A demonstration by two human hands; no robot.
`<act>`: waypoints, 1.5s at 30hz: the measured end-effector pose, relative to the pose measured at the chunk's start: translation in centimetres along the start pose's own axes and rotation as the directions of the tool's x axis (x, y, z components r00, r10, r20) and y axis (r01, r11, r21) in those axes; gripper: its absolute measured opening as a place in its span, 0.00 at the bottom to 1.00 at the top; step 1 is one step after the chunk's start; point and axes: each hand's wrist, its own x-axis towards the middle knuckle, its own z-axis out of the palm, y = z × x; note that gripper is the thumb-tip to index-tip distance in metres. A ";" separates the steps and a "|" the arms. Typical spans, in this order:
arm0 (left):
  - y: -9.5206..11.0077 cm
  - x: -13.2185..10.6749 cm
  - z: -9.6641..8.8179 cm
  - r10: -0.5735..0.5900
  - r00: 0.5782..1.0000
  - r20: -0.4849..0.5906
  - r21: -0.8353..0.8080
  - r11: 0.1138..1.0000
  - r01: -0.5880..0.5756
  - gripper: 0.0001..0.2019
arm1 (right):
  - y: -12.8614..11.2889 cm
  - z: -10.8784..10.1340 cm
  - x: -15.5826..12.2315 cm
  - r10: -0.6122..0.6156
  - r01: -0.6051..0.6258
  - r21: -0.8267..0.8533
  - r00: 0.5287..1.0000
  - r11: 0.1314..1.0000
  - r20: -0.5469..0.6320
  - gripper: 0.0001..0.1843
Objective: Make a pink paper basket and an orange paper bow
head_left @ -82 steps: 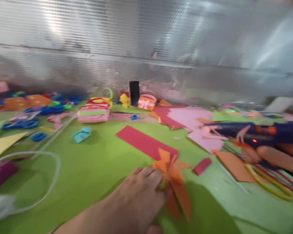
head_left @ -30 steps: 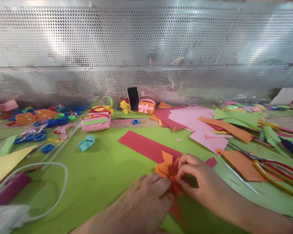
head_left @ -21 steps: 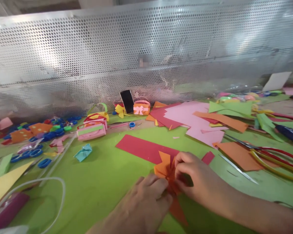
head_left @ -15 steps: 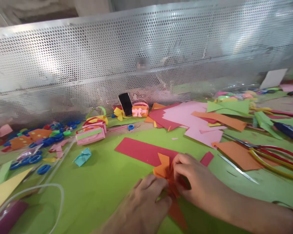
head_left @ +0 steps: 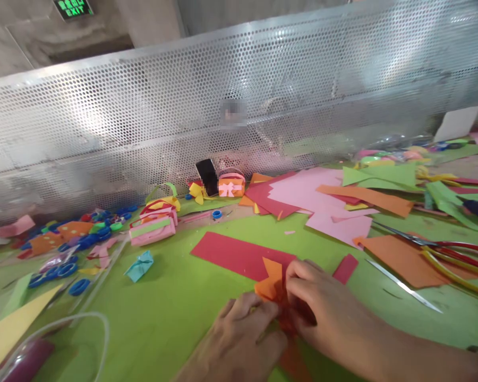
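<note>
An orange paper bow [head_left: 270,285] is pinched between my two hands, low in the middle of the view. My left hand [head_left: 242,331] is closed on its near left side, and my right hand [head_left: 318,300] grips it from the right, thumb and fingers together. Part of the bow is hidden under the fingers. Beneath my hands lies another orange paper piece [head_left: 293,361], partly covered. A red paper strip [head_left: 235,254] lies flat just beyond the bow, and a small red piece [head_left: 345,268] rests right of my right hand.
Scissors [head_left: 434,245] with red and yellow handles lie at right on orange paper [head_left: 402,262], near a thin blade [head_left: 404,286]. Pink paper sheets [head_left: 306,190], a phone [head_left: 206,174] and small paper bags [head_left: 153,228] sit along the perforated metal panel [head_left: 163,111]. A teal bow [head_left: 139,266] lies left.
The view has shifted slightly, so the table appears a little lower and an exit sign shows at top left. Both hands stay on the orange bow, with only slight finger movement.
</note>
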 end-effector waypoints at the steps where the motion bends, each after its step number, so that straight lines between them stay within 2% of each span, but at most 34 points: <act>1: 0.0 0.0 -0.1 0.001 1.000 0.001 -0.002 1.000 -0.001 0.08 | 0.0 0.0 0.0 -0.003 0.003 0.001 1.000 1.000 0.001 0.13; 5: 0.2 0.1 -0.7 -0.003 1.000 0.023 -0.018 1.000 0.004 0.09 | 0.0 0.0 -0.2 -0.022 0.022 -0.004 1.000 1.000 -0.002 0.13; 10: 0.6 0.2 -0.6 0.027 0.999 -0.031 0.023 0.999 -0.026 0.10 | 0.1 -0.1 -0.4 -0.009 0.009 0.004 1.000 1.000 0.006 0.14; 15: 1.0 0.3 -0.4 0.000 0.999 -0.047 0.043 0.999 0.002 0.09 | 0.2 -0.3 -0.5 -0.083 0.080 0.062 0.995 0.995 0.051 0.11; 20: 1.1 -0.1 0.1 -0.030 0.998 -0.051 0.046 0.998 0.032 0.09 | 0.7 0.0 -0.9 -0.181 0.182 -0.020 0.983 0.983 0.025 0.13; 25: 0.8 -0.3 -0.1 0.001 0.998 0.064 -0.010 1.000 0.000 0.09 | 1.3 0.3 -1.4 -0.275 0.270 -0.116 0.961 0.956 -0.027 0.14; 31: 1.2 0.5 -3.4 0.023 0.964 0.265 -0.104 0.995 0.004 0.18 | 2.2 0.6 -1.5 -0.345 0.341 -0.108 0.939 0.934 -0.012 0.15; 33: 1.7 0.5 -4.6 -0.009 0.955 0.297 -0.132 0.990 0.050 0.19 | 2.1 0.5 -1.3 -0.332 0.332 -0.080 0.943 0.940 0.012 0.16; 35: 2.0 0.4 -5.3 -0.053 0.961 0.271 -0.147 0.984 0.096 0.19 | 1.9 0.2 -1.1 -0.290 0.295 -0.056 0.954 0.954 0.072 0.17; 37: 2.1 0.3 -5.2 -0.073 0.965 0.252 -0.140 0.984 0.111 0.18 | 1.6 -0.1 -0.7 -0.256 0.261 -0.034 0.961 0.965 0.108 0.19; 39: 2.0 0.4 -4.6 -0.064 0.963 0.264 -0.114 0.989 0.097 0.12 | 1.5 -0.8 -0.3 -0.265 0.263 0.027 0.960 0.964 0.091 0.20; 40: 1.9 0.5 -4.3 -0.055 0.961 0.271 -0.102 0.991 0.086 0.09 | 1.5 -1.2 -0.1 -0.266 0.262 0.067 0.963 0.963 0.052 0.19; 42: 1.7 0.6 -3.9 -0.028 0.964 0.266 -0.094 0.994 0.055 0.08 | 1.7 -2.4 0.3 -0.208 0.219 0.113 0.973 0.969 -0.102 0.13; 44: 1.7 0.5 -4.2 -0.009 0.973 0.229 -0.114 0.993 0.036 0.11 | 2.3 -3.7 0.6 -0.061 0.088 0.100 0.967 0.991 -0.248 0.09; 45: 1.8 0.4 -4.5 -0.012 0.979 0.203 -0.124 0.992 0.038 0.14 | 2.7 -4.4 0.7 0.017 0.008 0.089 0.962 0.996 -0.273 0.10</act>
